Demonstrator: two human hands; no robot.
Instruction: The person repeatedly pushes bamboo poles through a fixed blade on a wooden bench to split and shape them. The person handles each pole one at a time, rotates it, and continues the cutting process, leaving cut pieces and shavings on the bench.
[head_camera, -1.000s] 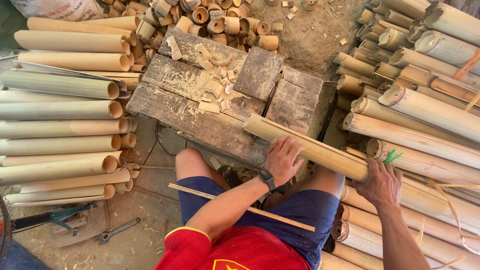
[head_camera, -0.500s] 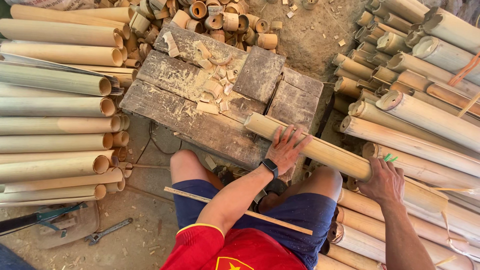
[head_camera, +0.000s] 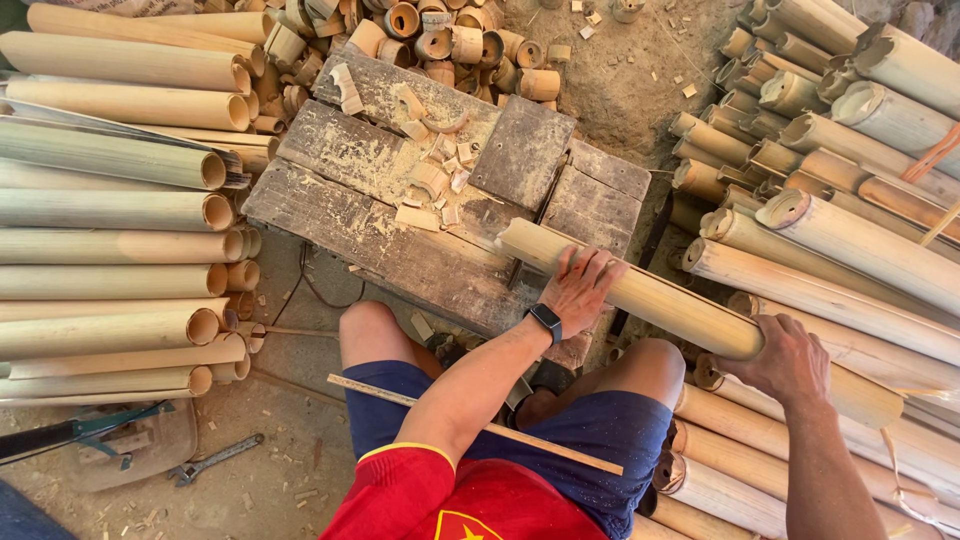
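A long pale bamboo tube (head_camera: 660, 300) lies slanted across the near right corner of a rough wooden workbench (head_camera: 390, 240). My left hand (head_camera: 580, 285), with a black watch on the wrist, rests flat on the tube near its bench end, fingers spread. My right hand (head_camera: 790, 355) grips the tube's other end, over the stack of bamboo at the right. A thin wooden stick (head_camera: 470, 425) lies across my lap. I sit in blue shorts and a red shirt.
Long bamboo tubes (head_camera: 110, 260) are stacked at the left and more bamboo tubes (head_camera: 850, 230) at the right. Short cut bamboo rings (head_camera: 440, 40) pile up behind the bench, chips (head_camera: 430, 185) lie on it. A wrench (head_camera: 215, 460) and a machete-like tool (head_camera: 70, 435) lie on the ground.
The tube has slid a little further onto the bench. My left hand has flattened on it and my right hand has closed round its far end.
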